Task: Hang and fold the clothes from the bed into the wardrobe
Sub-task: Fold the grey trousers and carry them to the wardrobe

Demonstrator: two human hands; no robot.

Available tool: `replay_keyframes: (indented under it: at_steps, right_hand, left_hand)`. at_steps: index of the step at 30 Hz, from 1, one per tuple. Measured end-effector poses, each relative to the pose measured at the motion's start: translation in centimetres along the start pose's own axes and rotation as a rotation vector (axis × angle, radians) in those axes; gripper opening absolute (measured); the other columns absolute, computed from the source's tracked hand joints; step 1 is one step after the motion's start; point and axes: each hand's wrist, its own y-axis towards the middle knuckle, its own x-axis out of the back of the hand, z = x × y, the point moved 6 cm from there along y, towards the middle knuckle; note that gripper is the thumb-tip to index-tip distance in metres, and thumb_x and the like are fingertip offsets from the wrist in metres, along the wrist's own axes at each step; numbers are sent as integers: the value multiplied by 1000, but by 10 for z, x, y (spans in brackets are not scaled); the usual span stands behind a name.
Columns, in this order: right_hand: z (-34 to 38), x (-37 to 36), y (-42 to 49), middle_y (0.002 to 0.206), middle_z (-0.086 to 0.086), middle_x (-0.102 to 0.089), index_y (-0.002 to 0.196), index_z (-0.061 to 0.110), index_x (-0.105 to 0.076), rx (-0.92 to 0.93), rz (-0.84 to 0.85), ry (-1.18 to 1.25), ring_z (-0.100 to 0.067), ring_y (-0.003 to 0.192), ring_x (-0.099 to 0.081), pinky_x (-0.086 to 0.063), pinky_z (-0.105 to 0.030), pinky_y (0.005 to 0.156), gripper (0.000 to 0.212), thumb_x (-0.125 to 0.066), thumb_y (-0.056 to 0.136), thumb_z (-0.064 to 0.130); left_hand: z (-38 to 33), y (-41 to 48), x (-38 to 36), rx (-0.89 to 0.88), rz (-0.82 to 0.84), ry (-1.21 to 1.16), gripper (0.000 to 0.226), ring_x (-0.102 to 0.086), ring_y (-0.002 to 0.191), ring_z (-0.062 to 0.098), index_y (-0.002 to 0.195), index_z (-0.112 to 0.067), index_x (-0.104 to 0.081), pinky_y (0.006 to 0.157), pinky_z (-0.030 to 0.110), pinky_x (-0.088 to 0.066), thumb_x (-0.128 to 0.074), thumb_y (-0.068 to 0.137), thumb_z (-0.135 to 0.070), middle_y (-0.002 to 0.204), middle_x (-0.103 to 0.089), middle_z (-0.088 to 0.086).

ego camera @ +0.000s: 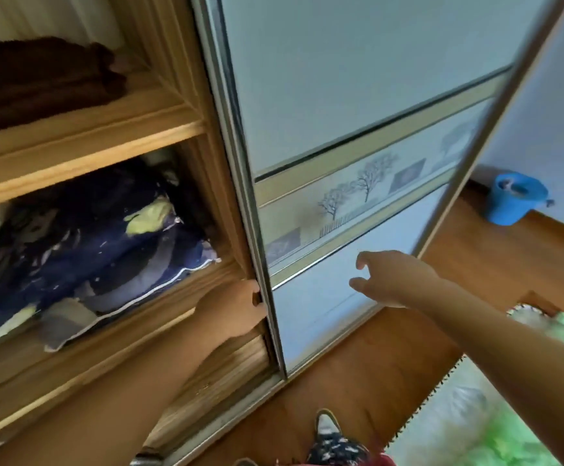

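Wardrobe (112, 105) open at left: dark brown folded cloth (38, 79) on upper shelf, navy patterned bundle (82, 250) below. Left hand (237, 309) curled around edge of sliding door (341, 95). Right hand (391, 277) half-open, empty, near lower door panel. Blue bucket (512, 200) far right; green-patterned bed (496, 422) near right.

No readable text, label, brand, number or sign anywhere in view. Only pictures without lettering: bare trees and small dark squares printed along the band of the sliding door (358, 193), and pale patterns on the dark blue bedding (99, 237) on the wardrobe shelf (82, 159), too blurred to make out as words.
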Motion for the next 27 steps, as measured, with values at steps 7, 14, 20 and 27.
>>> replay_keyframes:
  at_steps: [7, 14, 20, 27]
  right_hand:
    - [-134, -16, -33, 123, 1, -66, 121, 30, -57, -332, -14, 112, -25, 111, -62, -52, -43, 93, 42, -52, 91, 58]
    - [-275, -7, -47, 116, 5, -68, 115, 35, -56, -588, -57, 238, -23, 107, -63, -52, -43, 93, 46, -49, 82, 66]
    - [-380, 31, -32, 121, 3, -66, 120, 34, -59, -656, -98, 270, -24, 109, -61, -52, -39, 89, 44, -52, 88, 62]
    - [-463, 68, -21, 134, 2, -61, 133, 34, -54, -757, -150, 339, -27, 120, -58, -52, -45, 95, 51, -52, 88, 58]
  left_hand:
    - [-157, 74, -48, -321, 249, 115, 55, -57, 122, 20, 147, -30, -42, 97, 34, -49, -48, 96, -50, 138, -58, -4]
    - [-308, 154, -40, -515, 241, 241, 53, -46, 135, 21, 146, -29, -44, 105, 36, -43, -49, 97, -49, 149, -49, -4]
    - [-425, 216, -28, -591, 230, 264, 48, -54, 126, 23, 140, -22, -51, 97, 33, -45, -52, 98, -45, 141, -57, 1]
    - [-541, 274, -20, -724, 220, 321, 52, -58, 120, 24, 143, -22, -49, 97, 39, -51, -53, 97, -46, 138, -59, 2]
